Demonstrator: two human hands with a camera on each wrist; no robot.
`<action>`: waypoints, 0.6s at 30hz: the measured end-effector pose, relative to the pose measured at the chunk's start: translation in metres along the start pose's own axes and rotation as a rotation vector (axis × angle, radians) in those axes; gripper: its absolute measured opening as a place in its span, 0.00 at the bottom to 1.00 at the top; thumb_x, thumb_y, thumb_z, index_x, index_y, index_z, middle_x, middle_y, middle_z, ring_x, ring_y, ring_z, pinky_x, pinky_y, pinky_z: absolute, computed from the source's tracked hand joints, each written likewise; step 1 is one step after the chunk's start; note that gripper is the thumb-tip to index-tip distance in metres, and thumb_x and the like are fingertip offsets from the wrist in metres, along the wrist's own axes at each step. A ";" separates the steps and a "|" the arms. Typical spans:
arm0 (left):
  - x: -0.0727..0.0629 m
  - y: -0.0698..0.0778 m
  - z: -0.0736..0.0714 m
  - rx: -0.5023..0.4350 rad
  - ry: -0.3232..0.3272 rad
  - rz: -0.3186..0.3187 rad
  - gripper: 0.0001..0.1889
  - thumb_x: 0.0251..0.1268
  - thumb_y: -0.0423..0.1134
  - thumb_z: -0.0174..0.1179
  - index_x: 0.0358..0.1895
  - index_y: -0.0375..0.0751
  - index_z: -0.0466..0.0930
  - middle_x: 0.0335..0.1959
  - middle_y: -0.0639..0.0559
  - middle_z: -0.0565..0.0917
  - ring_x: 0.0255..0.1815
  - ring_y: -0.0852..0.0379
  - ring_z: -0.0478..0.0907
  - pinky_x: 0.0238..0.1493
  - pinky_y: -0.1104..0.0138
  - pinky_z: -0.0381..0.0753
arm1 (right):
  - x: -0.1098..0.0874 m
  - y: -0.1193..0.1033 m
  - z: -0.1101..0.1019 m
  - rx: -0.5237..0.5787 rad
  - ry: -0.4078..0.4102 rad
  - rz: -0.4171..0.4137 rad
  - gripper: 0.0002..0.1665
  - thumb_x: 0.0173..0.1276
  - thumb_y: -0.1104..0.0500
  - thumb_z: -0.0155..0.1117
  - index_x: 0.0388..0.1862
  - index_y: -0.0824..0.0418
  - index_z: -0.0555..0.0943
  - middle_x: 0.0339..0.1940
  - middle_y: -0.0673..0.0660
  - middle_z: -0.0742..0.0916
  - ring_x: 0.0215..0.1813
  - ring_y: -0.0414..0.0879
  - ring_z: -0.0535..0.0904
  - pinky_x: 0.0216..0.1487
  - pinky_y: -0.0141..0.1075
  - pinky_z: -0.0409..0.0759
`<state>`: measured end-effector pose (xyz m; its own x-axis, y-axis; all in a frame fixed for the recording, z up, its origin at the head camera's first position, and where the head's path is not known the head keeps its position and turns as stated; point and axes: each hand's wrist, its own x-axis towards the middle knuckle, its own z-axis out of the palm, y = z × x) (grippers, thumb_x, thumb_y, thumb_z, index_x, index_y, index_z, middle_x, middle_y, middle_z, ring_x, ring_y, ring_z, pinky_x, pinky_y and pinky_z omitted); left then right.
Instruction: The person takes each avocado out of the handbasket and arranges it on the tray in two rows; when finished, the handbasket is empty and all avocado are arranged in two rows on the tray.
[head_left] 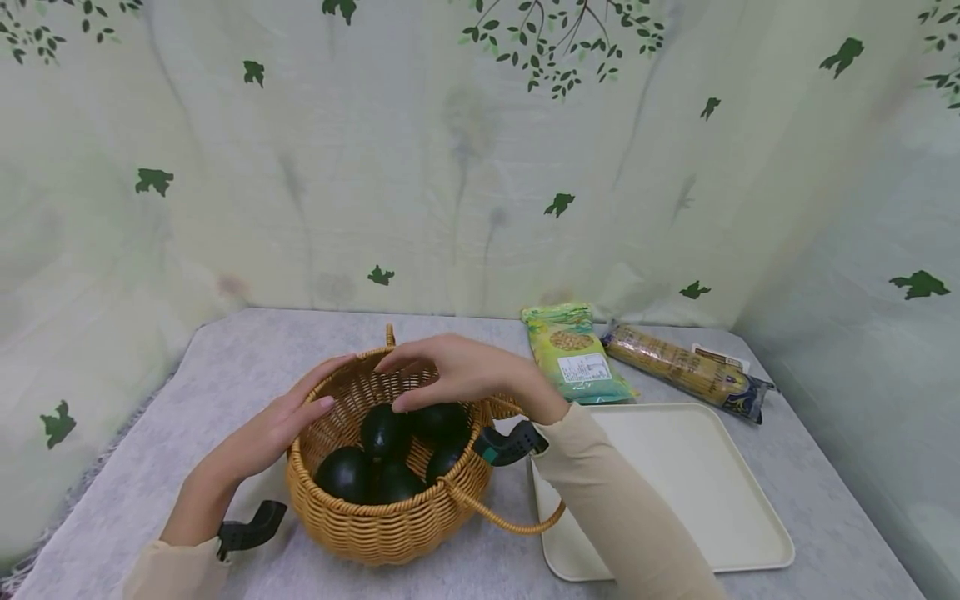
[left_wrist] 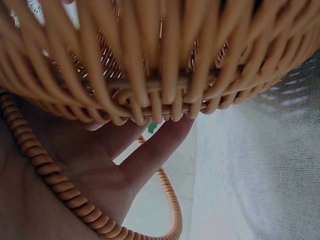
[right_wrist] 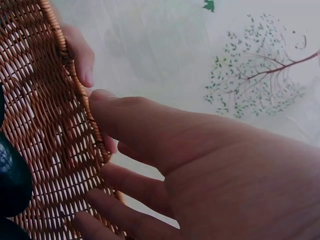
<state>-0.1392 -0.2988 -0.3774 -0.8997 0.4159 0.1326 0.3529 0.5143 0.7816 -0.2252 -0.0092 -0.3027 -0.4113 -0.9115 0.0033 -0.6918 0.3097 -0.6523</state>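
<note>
A round wicker basket (head_left: 386, 529) stands on the table with several dark, glossy green avocados (head_left: 345, 475) inside. My left hand (head_left: 262, 433) lies along its left rim, fingers extended against the outside and thumb at the edge. From the left wrist, straight fingertips meet the woven wall (left_wrist: 165, 90), and a coiled handle (left_wrist: 65, 192) crosses the palm. Over the basket's mouth hovers my right hand (head_left: 468, 367), its fingers loosely bent and apart, holding nothing. Its thumb overlaps an avocado in the head view. The right wrist view shows that hand (right_wrist: 200, 155) beside the rim.
Right of the basket lies a cream rectangular tray (head_left: 675, 483), partly covered by my right sleeve (head_left: 622, 508). Behind it are a green and yellow food packet (head_left: 573, 354) and a long pasta packet (head_left: 682, 367). A leaf-printed curtain (head_left: 420, 167) surrounds the table.
</note>
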 end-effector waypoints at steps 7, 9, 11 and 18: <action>0.000 0.000 0.000 0.012 0.000 0.006 0.30 0.85 0.39 0.40 0.84 0.61 0.48 0.82 0.44 0.56 0.78 0.32 0.57 0.64 0.29 0.64 | 0.010 -0.005 0.004 -0.041 -0.065 0.034 0.34 0.73 0.47 0.68 0.74 0.55 0.74 0.69 0.50 0.81 0.65 0.47 0.79 0.64 0.35 0.77; 0.000 0.000 0.000 0.012 -0.001 0.008 0.30 0.85 0.39 0.40 0.84 0.61 0.48 0.83 0.44 0.55 0.78 0.32 0.56 0.65 0.29 0.63 | 0.012 -0.005 0.004 -0.048 -0.072 0.033 0.34 0.73 0.48 0.67 0.74 0.56 0.74 0.70 0.52 0.81 0.66 0.49 0.78 0.64 0.36 0.77; 0.000 0.000 0.000 0.008 -0.002 0.010 0.31 0.85 0.39 0.40 0.84 0.61 0.48 0.83 0.44 0.55 0.79 0.32 0.56 0.65 0.28 0.62 | 0.014 -0.006 0.005 -0.044 -0.078 0.031 0.33 0.73 0.48 0.67 0.74 0.57 0.75 0.70 0.53 0.81 0.67 0.49 0.78 0.66 0.36 0.76; 0.000 -0.001 0.000 0.003 -0.003 0.005 0.30 0.85 0.40 0.40 0.84 0.62 0.48 0.83 0.46 0.54 0.79 0.32 0.54 0.66 0.27 0.59 | 0.026 -0.008 0.010 -0.034 -0.092 -0.004 0.33 0.73 0.50 0.69 0.73 0.59 0.75 0.70 0.55 0.81 0.68 0.49 0.77 0.69 0.40 0.74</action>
<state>-0.1392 -0.2999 -0.3781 -0.8971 0.4209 0.1347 0.3582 0.5141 0.7793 -0.2246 -0.0376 -0.3050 -0.3534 -0.9332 -0.0653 -0.7137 0.3141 -0.6260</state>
